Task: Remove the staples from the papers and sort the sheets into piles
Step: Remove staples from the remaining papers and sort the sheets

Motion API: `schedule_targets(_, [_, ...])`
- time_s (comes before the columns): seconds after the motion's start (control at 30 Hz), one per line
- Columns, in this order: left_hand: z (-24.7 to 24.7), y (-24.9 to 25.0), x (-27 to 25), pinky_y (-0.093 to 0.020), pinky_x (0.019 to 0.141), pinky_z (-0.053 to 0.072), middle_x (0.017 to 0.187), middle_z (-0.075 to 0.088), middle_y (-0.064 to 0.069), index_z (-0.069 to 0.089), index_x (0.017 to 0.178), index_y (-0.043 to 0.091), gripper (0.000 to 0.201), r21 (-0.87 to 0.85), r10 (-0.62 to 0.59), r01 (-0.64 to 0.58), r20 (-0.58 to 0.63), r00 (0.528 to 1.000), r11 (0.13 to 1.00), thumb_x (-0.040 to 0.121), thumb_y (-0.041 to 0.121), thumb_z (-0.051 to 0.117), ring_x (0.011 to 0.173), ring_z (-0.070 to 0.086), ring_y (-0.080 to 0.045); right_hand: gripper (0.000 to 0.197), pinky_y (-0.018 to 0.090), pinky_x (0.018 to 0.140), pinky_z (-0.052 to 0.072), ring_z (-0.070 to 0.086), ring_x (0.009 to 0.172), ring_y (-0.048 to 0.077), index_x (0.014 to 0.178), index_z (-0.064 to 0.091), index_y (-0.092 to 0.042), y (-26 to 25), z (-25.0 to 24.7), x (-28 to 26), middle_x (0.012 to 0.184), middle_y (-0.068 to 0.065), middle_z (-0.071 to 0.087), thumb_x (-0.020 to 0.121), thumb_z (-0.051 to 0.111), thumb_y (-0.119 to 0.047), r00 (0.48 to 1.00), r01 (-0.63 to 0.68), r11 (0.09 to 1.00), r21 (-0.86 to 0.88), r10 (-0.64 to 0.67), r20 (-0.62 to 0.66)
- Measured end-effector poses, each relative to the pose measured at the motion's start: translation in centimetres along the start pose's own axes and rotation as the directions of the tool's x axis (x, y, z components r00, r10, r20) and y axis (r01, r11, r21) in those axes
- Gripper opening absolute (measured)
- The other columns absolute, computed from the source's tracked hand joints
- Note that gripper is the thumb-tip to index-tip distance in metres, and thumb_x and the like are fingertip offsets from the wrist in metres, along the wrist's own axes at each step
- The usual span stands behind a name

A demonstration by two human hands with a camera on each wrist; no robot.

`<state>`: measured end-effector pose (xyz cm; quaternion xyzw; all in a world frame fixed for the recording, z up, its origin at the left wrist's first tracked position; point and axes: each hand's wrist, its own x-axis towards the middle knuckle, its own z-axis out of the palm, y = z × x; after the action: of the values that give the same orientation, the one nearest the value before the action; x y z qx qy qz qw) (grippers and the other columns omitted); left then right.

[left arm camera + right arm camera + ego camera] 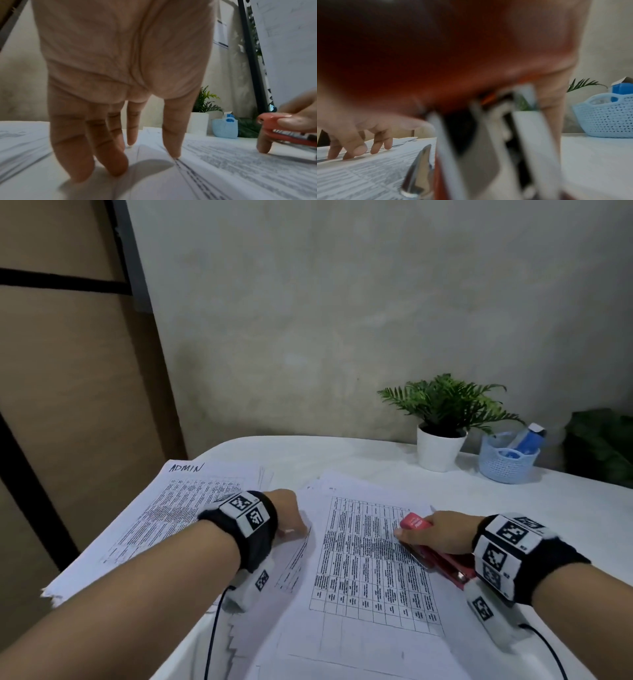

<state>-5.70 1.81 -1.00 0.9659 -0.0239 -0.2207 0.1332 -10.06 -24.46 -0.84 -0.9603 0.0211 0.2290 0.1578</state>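
Two groups of printed table sheets lie on the white table. The left pile has "ADMIN" handwritten at its top. A loose stack lies in the middle. My left hand sits between them, its straight fingers pressing their tips on the left edge of the middle sheets. My right hand grips a red stapler low over the right edge of the middle stack. The stapler's metal parts fill the right wrist view, blurred. No staple can be made out.
At the back right of the table stand a fern in a white pot and a light blue woven basket holding a blue item. A wall lies behind the table and a brown panel at the left. Black cables trail from both wrists.
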Motion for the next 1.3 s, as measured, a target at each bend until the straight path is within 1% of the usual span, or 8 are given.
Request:
schedule_targets(0.23, [-0.2,0.5,0.3,-0.026,0.062,0.04,0.063,0.053,-0.007,0.052,0.064,0.012,0.012,-0.026,-0.076,0.076,-0.025,0.997,0.997,0.074,0.016,0.058,0.056,0.05,-0.023,0.069,0.024,0.078,0.054,0.065,0.07,0.014,0.098,0.065,-0.012,0.5,0.5,-0.1,0.092,0.004,0.072,0.08,0.038,-0.074,1.0,-0.001,0.999,-0.04,0.001,0.004])
schedule_targets(0.53, [-0.2,1.0,1.0,-0.022,0.054,0.034,0.063,0.048,-0.001,0.043,0.059,0.014,0.029,0.062,-0.108,0.114,-0.096,0.99,0.992,0.088,0.017,0.048,0.063,0.046,-0.02,0.064,0.026,0.082,0.054,0.066,0.073,0.015,0.088,0.063,-0.017,0.9,0.9,0.4,0.093,0.005,0.072,0.077,0.04,-0.076,0.999,0.033,0.998,-0.052,-0.035,-0.038])
schedule_targets(0.67, [-0.2,0.9,1.7,-0.026,0.07,0.045,0.059,0.055,-0.001,0.05,0.058,0.009,0.033,-0.009,-0.124,0.124,-0.132,0.983,0.992,0.085,0.027,0.06,0.063,0.055,-0.019,0.07,0.026,0.082,0.054,0.065,0.075,0.015,0.099,0.065,-0.013,0.8,0.9,0.2,0.096,0.007,0.072,0.078,0.039,-0.075,0.998,0.037,0.997,-0.061,-0.04,-0.049])
schedule_targets(0.73, [-0.4,1.0,2.0,-0.027,0.072,0.047,0.067,0.059,-0.002,0.054,0.065,0.007,0.033,-0.022,-0.102,0.099,-0.153,0.983,0.995,0.082,0.032,0.066,0.071,0.058,-0.02,0.071,0.025,0.081,0.054,0.065,0.075,0.015,0.1,0.064,-0.013,0.8,0.9,0.3,0.096,0.006,0.072,0.078,0.039,-0.075,0.998,0.033,0.998,-0.061,-0.036,-0.048])
schedule_targets(0.87, [-0.6,1.1,1.9,-0.028,0.083,0.045,0.115,0.061,-0.008,0.056,0.113,0.004,0.038,0.015,-0.023,0.03,-0.308,0.951,0.999,0.084,0.025,0.068,0.103,0.057,-0.024,0.071,0.025,0.081,0.055,0.065,0.073,0.015,0.102,0.064,-0.013,0.9,0.8,0.2,0.096,0.006,0.072,0.078,0.04,-0.075,0.999,0.029,0.998,-0.046,-0.031,-0.031])
schedule_targets(1.03, [-0.7,0.9,1.6,-0.023,0.068,0.04,0.092,0.062,-0.004,0.06,0.083,0.014,0.006,-0.025,0.058,-0.074,-0.395,0.917,0.997,0.083,0.017,0.065,0.084,0.054,-0.019,0.069,0.024,0.079,0.054,0.064,0.072,0.014,0.1,0.064,-0.014,0.8,0.9,0.2,0.097,0.005,0.071,0.078,0.04,-0.075,0.999,0.026,0.998,-0.052,-0.028,-0.034])
schedule_targets(1.17, [-0.7,0.6,1.4,-0.025,0.062,0.05,0.078,0.056,-0.008,0.051,0.075,0.009,0.017,-0.193,0.015,-0.066,-0.254,0.967,0.979,0.092,0.008,0.05,0.068,0.056,-0.023,0.07,0.024,0.078,0.053,0.064,0.073,0.014,0.1,0.064,-0.013,0.7,0.9,0.1,0.096,0.005,0.071,0.078,0.039,-0.075,0.999,0.024,0.997,-0.07,-0.027,-0.042])
schedule_targets(1.3, [-0.4,0.6,1.1,-0.033,0.072,0.052,0.112,0.058,-0.014,0.043,0.122,0.012,0.039,-0.282,-0.013,-0.015,-0.098,0.995,0.959,0.086,-0.004,0.047,0.088,0.057,-0.028,0.072,0.027,0.083,0.054,0.067,0.071,0.013,0.094,0.068,-0.015,0.6,1.0,0.4,0.088,0.003,0.073,0.073,0.042,-0.079,0.999,0.03,1.0,-0.001,-0.03,-0.023])
